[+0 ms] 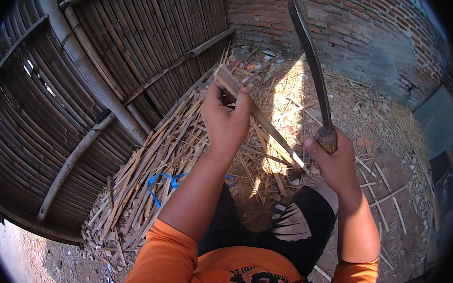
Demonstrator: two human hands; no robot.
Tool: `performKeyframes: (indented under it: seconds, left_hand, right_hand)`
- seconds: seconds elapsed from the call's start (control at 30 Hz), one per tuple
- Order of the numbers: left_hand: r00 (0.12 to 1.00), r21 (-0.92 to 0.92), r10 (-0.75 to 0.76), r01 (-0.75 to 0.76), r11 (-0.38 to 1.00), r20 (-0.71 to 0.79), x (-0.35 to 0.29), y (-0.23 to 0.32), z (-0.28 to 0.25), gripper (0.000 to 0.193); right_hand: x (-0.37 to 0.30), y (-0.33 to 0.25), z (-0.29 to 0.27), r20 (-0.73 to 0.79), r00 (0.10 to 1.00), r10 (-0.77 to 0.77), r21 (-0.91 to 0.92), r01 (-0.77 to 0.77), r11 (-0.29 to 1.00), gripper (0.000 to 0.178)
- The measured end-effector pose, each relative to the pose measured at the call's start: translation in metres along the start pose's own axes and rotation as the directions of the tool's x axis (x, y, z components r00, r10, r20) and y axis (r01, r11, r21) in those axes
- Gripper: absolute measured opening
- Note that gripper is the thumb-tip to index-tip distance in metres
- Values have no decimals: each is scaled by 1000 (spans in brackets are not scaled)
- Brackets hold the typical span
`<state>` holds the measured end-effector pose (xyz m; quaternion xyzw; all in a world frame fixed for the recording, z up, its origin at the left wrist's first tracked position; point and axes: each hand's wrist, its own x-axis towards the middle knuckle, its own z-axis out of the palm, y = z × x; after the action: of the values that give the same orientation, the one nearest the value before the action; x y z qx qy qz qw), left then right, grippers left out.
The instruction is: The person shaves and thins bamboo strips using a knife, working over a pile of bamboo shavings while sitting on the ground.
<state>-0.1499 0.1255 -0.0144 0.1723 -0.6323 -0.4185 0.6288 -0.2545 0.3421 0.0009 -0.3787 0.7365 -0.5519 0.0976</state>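
My left hand (226, 119) grips the upper end of a bamboo strip (270, 130), which slants down to the right and ends near my right knee. My right hand (334, 157) is closed around the wooden handle of a long curved machete (311, 56), whose blade points up and away above the strip. The blade is raised clear of the bamboo strip. Both forearms come up from the lower edge, in orange sleeves.
A pile of split bamboo sticks (149, 168) with a blue cord (161, 183) lies on the ground along a woven bamboo wall (74, 73) at the left. A brick wall (343, 12) stands ahead. Bamboo scraps (382, 183) litter the dirt at the right.
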Motion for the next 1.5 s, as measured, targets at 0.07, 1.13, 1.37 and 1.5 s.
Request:
performKeyframes:
  seconds: [0.07,1.13,1.37,1.5]
  left_hand:
    - [999,29,-4,3,1000,34,-6,1,10,25]
    - [977,-62,50,-37,997,208,-27,40,43,22]
    - [991,23,0,-3,1000,133,-16,38,38,24]
    - [994,78,35,-43,996,107,-13,35,43,25]
  right_hand:
    - [4,-40,-5,-12,996,-89,88,89,992,27]
    - [73,-93,-6,85,913,-399,17,399,917,37]
    - [13,-126,-46,113,989,-100,-216,123,969,53]
    - [1,-118,-59,194,974,-120,-230,164,959,56]
